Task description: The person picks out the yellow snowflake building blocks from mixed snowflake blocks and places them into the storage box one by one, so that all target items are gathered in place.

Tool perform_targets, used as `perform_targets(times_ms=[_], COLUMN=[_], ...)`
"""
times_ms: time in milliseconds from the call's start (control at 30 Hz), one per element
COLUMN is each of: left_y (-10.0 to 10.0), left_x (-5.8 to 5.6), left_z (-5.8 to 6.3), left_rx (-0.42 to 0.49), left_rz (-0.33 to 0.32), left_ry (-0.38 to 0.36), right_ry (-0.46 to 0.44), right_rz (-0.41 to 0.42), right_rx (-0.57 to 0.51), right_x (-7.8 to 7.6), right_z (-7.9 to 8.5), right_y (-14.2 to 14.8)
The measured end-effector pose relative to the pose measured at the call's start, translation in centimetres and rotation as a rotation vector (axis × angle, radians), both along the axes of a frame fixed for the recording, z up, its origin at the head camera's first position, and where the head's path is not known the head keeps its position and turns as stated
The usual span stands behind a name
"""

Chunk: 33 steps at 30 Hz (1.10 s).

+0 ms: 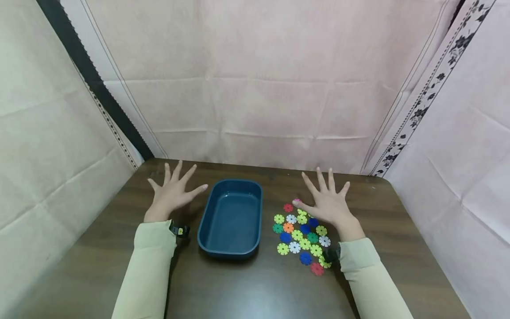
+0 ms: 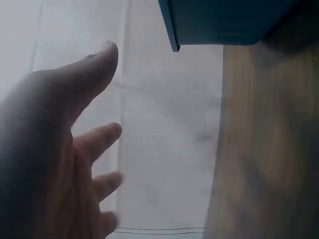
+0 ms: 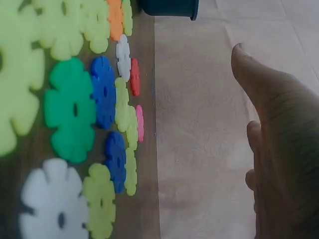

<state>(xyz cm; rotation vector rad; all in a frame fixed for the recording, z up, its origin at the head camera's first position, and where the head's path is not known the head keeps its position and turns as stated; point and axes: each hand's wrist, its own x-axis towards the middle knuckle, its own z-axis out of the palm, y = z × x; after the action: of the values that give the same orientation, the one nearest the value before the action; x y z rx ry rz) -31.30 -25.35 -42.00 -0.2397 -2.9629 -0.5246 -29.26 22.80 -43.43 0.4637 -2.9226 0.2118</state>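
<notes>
My left hand hovers left of a dark blue rectangular tray, fingers spread and holding nothing. To the tray's right lies a loose group of flower-shaped plastic discs in yellow-green, blue, green, white, red, orange and pink. Over the far right side of these discs is my right hand, its fingers also spread, with nothing in it. Part of the group is hidden behind that hand and wrist. In the left wrist view the thumb and several fingertips stand apart, with a corner of the tray above.
Everything stands on a dark brown wooden table. Pale cloth hangs behind the table's far edge, and more cloth walls close in the left and right sides. Each wrist wears a black strap with a small device.
</notes>
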Motion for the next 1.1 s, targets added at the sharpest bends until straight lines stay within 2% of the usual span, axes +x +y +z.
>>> perform_targets(times_ms=[67,133,200,233,300,333,500,633,833,1100], left_y=[-0.1,0.0,0.3,0.5,1.1,1.4,2.5,3.0,3.4,3.3], left_x=[-0.3,-0.6,-1.0,-1.1,-1.4,-1.4,-1.5,-1.7,-1.3,-1.1], left_z=[-0.5,-1.5,-2.8,-3.5,-4.8,-5.4,-6.6,-7.0,-7.6,-7.3], left_rx=[0.208,0.504,0.812,0.931,1.098,1.139,1.160,1.165,1.191,1.201], left_rz=[-0.078,-0.176,-0.268,-0.300,-0.363,-0.382,-0.395,-0.405,-0.407,-0.401], left_ry=[-0.090,-0.211,-0.340,-0.392,-0.454,-0.470,-0.483,-0.440,-0.413,-0.390], right_ry=[-0.013,-0.055,-0.137,-0.187,-0.281,-0.318,-0.442,-0.485,-0.480,-0.476], right_rz=[0.060,0.150,0.236,0.268,0.315,0.332,0.426,0.484,0.446,0.434], right_rx=[-0.083,-0.207,-0.320,-0.363,-0.402,-0.395,-0.305,-0.228,-0.122,-0.137], right_x=[-0.1,-0.2,-0.1,-0.1,-0.2,-0.4,-1.7,-2.6,-2.7,-2.6], right_z=[0.0,-0.1,-0.2,-0.2,0.0,0.1,0.6,0.3,-0.9,-0.9], right_y=[0.1,0.2,0.3,0.3,0.0,-0.3,-2.6,-4.4,-5.9,-6.4])
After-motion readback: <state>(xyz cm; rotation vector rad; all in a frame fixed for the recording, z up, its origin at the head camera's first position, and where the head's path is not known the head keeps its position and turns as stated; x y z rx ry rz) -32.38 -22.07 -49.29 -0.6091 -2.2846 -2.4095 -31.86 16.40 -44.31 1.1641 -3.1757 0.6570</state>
